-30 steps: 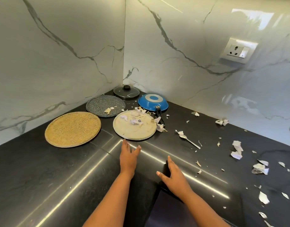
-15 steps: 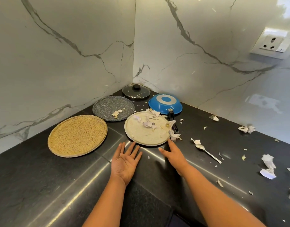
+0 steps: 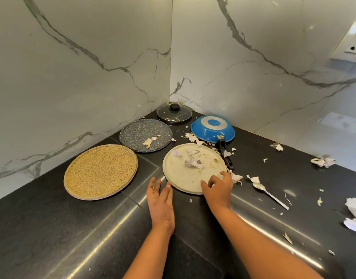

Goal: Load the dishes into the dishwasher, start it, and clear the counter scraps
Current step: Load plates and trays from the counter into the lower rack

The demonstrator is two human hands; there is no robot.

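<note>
A cream plate (image 3: 181,174) strewn with garlic peels lies on the black counter. My right hand (image 3: 218,185) grips its near right rim, thumb on top and fingers curled at the edge. My left hand (image 3: 161,200) lies flat and open on the counter, fingertips just left of the plate's near edge. A speckled grey plate (image 3: 136,133) with one peel and a tan woven plate (image 3: 100,171) lie to the left. Behind are an upturned blue pan (image 3: 212,128) and a glass lid (image 3: 174,113). A spoon (image 3: 270,195) rests to the right.
Garlic peels (image 3: 323,162) and torn paper scraps (image 3: 355,215) are scattered over the right side of the black counter (image 3: 52,228). Marble walls meet in the corner behind the dishes. A wall socket (image 3: 352,47) sits at the upper right.
Both hands reached forward toward the corner. My right hand went from the counter onto the cream plate's rim and closed on it; my left hand slid up beside the plate.
</note>
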